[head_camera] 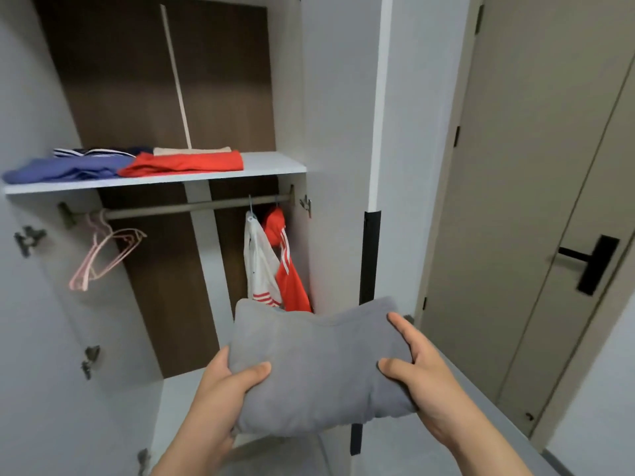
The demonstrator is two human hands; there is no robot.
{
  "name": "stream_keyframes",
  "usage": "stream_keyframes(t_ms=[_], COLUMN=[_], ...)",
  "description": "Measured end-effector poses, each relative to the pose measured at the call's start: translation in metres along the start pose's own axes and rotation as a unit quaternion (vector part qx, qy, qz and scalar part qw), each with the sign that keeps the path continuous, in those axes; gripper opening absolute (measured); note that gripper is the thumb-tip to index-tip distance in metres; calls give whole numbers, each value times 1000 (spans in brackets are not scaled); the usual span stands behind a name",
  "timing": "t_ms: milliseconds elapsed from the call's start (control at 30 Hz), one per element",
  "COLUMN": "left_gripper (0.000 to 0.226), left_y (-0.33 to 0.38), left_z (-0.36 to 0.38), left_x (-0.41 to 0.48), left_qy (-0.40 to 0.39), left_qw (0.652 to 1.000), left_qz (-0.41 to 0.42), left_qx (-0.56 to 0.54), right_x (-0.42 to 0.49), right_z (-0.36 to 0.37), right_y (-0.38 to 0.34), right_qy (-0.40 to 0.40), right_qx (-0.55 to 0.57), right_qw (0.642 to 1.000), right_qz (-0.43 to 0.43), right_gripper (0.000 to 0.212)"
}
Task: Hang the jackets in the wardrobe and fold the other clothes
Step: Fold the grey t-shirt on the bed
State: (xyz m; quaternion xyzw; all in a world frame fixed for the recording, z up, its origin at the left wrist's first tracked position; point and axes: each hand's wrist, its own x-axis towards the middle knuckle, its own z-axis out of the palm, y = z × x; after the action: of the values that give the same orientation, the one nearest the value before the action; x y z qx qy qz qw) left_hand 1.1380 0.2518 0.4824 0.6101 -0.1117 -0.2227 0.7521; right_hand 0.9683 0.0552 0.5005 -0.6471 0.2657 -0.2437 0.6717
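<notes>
Both hands grip one thing: the left hand (220, 386) clamps the near-left end of a folded grey garment (319, 365), thumb on top & fingers curled underneath. The right hand (422, 372) holds the opposite end, thumb pressed on top, forefinger stretched along the far edge, other fingers hidden under the cloth. The bundle is thick & soft, sagging a bit btwn the two grips, carried in the air well below the white shelf (275, 164) and in front of it, toward its right end.

On the shelf, left to middle: a crumpled blue garment (68, 168), a navy striped piece (99, 152) behind it, then a folded red garment (185, 163) w/ a beige folded piece (192, 150) touching its back edge. A pale stick (175, 73) rises from that beige piece, tilted against the dark back panel. The shelf's right part is bare.

Just under the shelf runs the rail (192, 207). Below the shelf's left end, pink hangers (103, 252) dangle w/ nothing on them. Below its right end a white jacket (261, 266) & a red jacket (288, 269) hang side by side, touching.

Well right of the shelf, past the wardrobe's side, a beige door w/ a black handle (594, 264).
</notes>
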Motion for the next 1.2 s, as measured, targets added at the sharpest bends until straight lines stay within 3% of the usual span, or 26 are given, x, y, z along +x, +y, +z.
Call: stream_keyframes(t_ms=[133,233,567,733,933,1200], left_gripper=[51,43,75,61,55,46], left_y=[19,32,65,95,144,217], left_z=[20,36,27,5,-32,-81], left_x=[19,31,61,91,153,272], left_qy=[11,28,89,102,77,15], left_qw=[999,998,991,985,984,985], left_qz=[29,47,101,137,159,167], left_qx=[16,23,8,1,13,37], right_x=[36,61,132,161,206,283], right_z=[-10,-12,20,55,114,207], right_y=[-21,-37,-69,-96,-120,-145], right_qy=[-36,-71,-147,-162,-143,-40], right_qx=[-29,-56,-89,-86,-74,-62], right_qw=[999,995,981,973,972,975], right_qz=[-25,-49,-96,-140,-173,-208], right_gripper=[76,77,75,72,71,69])
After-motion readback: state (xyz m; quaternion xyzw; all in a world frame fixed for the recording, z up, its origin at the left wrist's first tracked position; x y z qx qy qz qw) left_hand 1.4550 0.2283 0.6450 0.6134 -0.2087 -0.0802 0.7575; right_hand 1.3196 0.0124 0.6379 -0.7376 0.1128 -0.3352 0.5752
